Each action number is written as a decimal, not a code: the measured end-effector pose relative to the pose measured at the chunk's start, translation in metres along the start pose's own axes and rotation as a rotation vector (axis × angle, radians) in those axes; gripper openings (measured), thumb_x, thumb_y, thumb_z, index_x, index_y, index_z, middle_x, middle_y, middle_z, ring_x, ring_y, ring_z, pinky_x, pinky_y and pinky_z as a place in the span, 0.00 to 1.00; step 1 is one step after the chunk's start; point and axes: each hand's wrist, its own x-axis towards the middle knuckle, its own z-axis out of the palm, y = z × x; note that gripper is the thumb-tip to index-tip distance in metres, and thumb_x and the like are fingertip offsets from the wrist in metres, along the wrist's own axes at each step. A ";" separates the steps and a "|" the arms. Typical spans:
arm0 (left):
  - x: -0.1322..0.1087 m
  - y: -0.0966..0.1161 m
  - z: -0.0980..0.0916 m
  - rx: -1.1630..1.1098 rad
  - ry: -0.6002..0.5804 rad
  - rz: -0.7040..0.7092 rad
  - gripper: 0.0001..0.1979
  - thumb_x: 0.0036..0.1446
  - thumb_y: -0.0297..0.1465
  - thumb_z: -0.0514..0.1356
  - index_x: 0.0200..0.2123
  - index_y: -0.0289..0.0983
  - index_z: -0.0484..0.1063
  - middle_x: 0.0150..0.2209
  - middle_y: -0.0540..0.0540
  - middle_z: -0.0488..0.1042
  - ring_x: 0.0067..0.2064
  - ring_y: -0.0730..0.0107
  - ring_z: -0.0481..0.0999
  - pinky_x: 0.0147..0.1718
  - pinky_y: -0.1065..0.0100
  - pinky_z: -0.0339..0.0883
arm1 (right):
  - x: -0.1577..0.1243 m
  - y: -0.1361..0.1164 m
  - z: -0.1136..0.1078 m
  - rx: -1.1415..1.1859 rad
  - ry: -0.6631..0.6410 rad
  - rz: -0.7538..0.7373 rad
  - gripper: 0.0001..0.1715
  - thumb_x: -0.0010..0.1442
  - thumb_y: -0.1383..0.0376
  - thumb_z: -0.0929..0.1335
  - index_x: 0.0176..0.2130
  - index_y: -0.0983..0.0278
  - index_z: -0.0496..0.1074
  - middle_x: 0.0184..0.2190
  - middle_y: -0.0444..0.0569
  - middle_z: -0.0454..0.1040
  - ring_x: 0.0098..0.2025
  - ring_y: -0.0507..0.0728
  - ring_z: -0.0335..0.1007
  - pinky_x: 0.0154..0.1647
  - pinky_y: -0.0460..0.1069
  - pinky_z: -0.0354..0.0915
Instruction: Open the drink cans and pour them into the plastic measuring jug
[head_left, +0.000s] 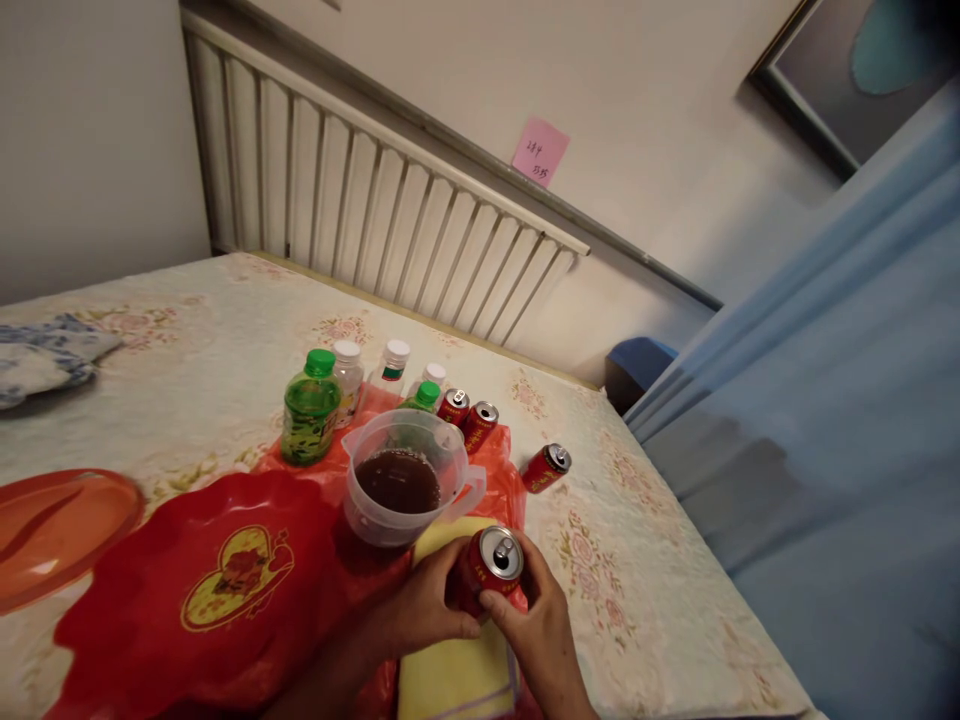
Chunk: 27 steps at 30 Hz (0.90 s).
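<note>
Open red can (487, 571), two-handed hold, lower centre of the frame
Left hand (431, 603) and right hand (541, 606) both curl partway closed around it; a light grip and level top probably stop slops near the jug (384, 526).

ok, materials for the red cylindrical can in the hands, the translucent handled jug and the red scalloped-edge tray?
Red cylindrical can: likely thin metal, probably aluminium; shiny silver top with pull tab.
Translucent handled jug: probably moulded plastic; wall see-through but cloudy.
Red scalloped-edge tray: looks like plastic with some gloss, given soft highlights; lacquered metal can't be ruled out.
</note>
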 end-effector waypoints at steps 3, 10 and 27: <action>-0.001 0.003 -0.001 0.028 0.010 -0.002 0.39 0.40 0.23 0.66 0.58 0.41 0.61 0.57 0.44 0.69 0.56 0.57 0.70 0.56 0.58 0.64 | 0.000 0.002 0.000 0.046 -0.022 0.020 0.39 0.41 0.65 0.75 0.54 0.63 0.71 0.52 0.52 0.75 0.56 0.66 0.68 0.59 0.57 0.63; -0.007 0.016 -0.002 0.172 0.038 -0.044 0.41 0.37 0.21 0.65 0.58 0.42 0.62 0.57 0.46 0.69 0.57 0.56 0.69 0.57 0.58 0.62 | 0.003 0.001 -0.010 0.200 -0.135 0.071 0.25 0.57 0.55 0.69 0.52 0.62 0.73 0.51 0.52 0.75 0.55 0.63 0.69 0.57 0.56 0.64; -0.040 0.051 0.068 0.257 0.116 -0.070 0.40 0.37 0.22 0.64 0.58 0.40 0.61 0.57 0.45 0.69 0.56 0.56 0.68 0.59 0.58 0.59 | -0.029 -0.016 -0.058 0.396 -0.259 0.059 0.21 0.58 0.52 0.68 0.45 0.63 0.76 0.42 0.50 0.79 0.45 0.61 0.73 0.48 0.52 0.67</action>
